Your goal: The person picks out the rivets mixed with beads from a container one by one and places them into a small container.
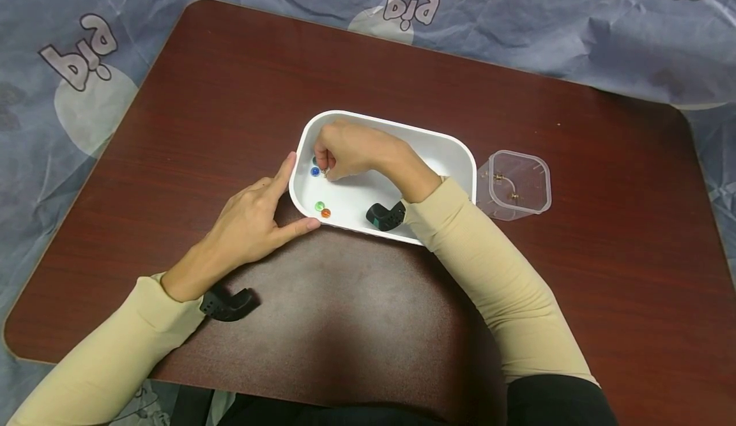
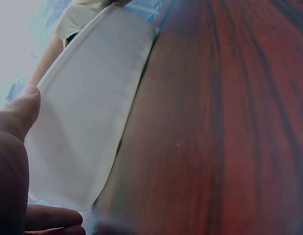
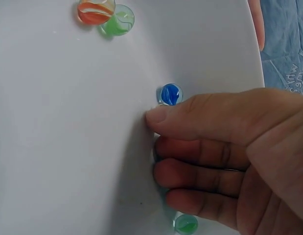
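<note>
My right hand (image 1: 351, 148) reaches into a white tray (image 1: 439, 164), fingers bent and thumb close to the index fingertip, low at the end wall. A small glinting piece shows beside the fingertips in the head view; I cannot tell whether they pinch it. Right by the thumb lies a blue marble (image 3: 171, 94). A green-swirled marble (image 3: 186, 224) sits past the little finger. Nearer the tray's front corner, an orange marble (image 1: 326, 213) and a light green marble (image 1: 319, 206) lie together. With thumb and index finger spread, my left hand (image 1: 247, 221) touches the tray's outer left corner.
Just right of the tray stands a clear plastic box (image 1: 540, 186) with small gold-coloured pieces (image 1: 506, 183) in it. A black wrist device (image 1: 230, 304) is on the left wrist, another (image 1: 385, 216) on the right. The brown table (image 1: 259, 81) meets a blue patterned cloth (image 1: 506, 17).
</note>
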A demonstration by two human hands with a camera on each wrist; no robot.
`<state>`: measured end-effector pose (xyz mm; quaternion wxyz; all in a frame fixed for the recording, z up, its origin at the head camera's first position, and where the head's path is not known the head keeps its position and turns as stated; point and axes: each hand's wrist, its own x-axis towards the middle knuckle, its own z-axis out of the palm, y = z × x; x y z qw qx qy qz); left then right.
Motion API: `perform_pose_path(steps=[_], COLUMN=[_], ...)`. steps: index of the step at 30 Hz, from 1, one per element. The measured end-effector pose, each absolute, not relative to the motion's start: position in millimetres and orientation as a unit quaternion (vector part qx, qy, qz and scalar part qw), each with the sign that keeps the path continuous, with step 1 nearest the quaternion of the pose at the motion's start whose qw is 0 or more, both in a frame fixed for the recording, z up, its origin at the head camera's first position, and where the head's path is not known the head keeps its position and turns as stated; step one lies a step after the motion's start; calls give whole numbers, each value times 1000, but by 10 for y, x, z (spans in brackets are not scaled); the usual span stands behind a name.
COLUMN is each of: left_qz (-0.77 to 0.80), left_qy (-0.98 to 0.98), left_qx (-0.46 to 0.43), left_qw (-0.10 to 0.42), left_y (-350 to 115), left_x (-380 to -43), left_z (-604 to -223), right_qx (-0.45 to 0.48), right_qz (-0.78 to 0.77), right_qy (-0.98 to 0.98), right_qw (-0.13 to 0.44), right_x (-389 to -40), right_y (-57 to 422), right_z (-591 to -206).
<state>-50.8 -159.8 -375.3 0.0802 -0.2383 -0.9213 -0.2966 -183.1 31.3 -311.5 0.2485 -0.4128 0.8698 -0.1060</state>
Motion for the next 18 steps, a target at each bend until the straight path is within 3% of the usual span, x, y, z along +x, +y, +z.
perform_pose_path(steps=[18], left_qz=[-298], left_qy=[-921], left_qx=[-237], left_qw=[75], left_y=[-1605], left_x=[-505], left_z=[-3747], right_qx=[-405], right_qz=[-131], right_qy=[870], right_qw=[247], right_x=[-1851], right_y=[373], right_z=[-3050])
